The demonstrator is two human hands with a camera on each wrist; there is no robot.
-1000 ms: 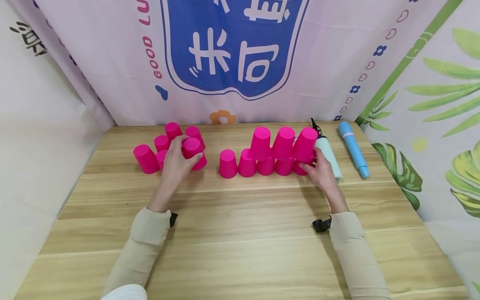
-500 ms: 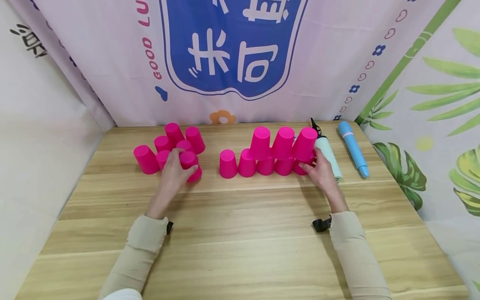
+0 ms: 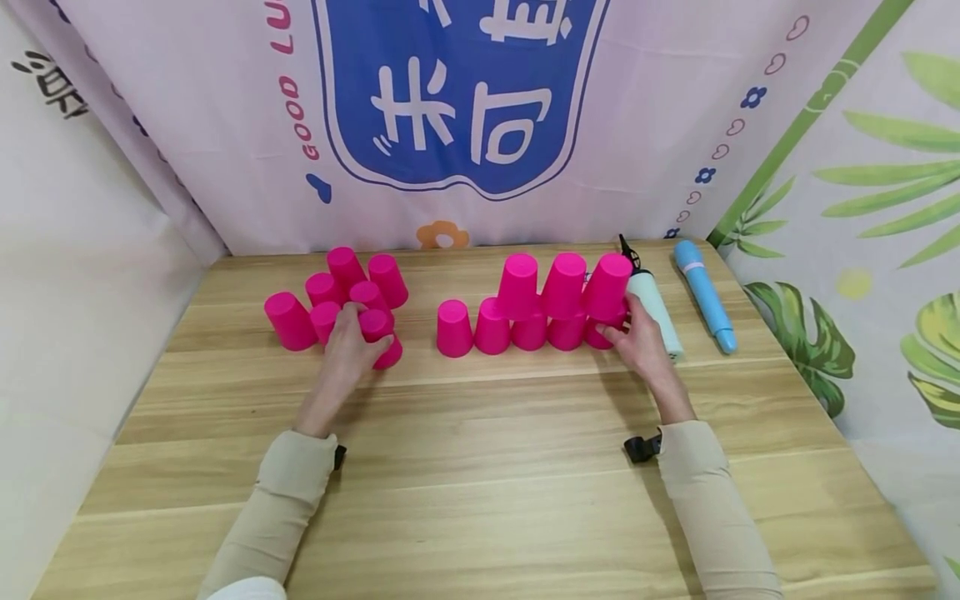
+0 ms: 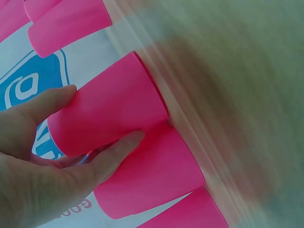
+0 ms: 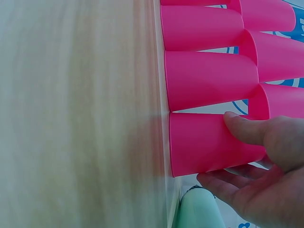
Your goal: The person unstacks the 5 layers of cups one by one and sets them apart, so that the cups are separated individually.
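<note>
A pink cup [image 4: 109, 104] is on the left side of the table [image 3: 480, 500], nearer the back edge than the front, with its wide end down. The left hand [image 3: 347, 340] pinches it, thumb on one side and fingers on the other. It is hard to tell if its rim touches the wood. Other loose pink cups [image 3: 291, 322] sit around it, and the hand covers part of them. Over to the right, five cups stand in a bottom row [image 3: 454, 330], with three more cups in a top row [image 3: 563, 286] on them. The right hand [image 3: 641, 340] holds the end cup [image 5: 204, 145] of the bottom row, its thumb in front and its fingers behind, so they hide some of it. Just beside that hand lies a pale green thing [image 3: 654, 310], partly covered, with a black bit [image 3: 632, 254] I can't make out. A blue stick [image 3: 707, 296] lies near the back right corner. The table has wood stripes, which look blurry from the left wrist. Behind the back edge hangs a pink-white cloth [image 3: 225, 167] with a blue sign [image 3: 457, 158], cut off at the top. Green leaves [image 3: 892, 179] show on the right wall.
</note>
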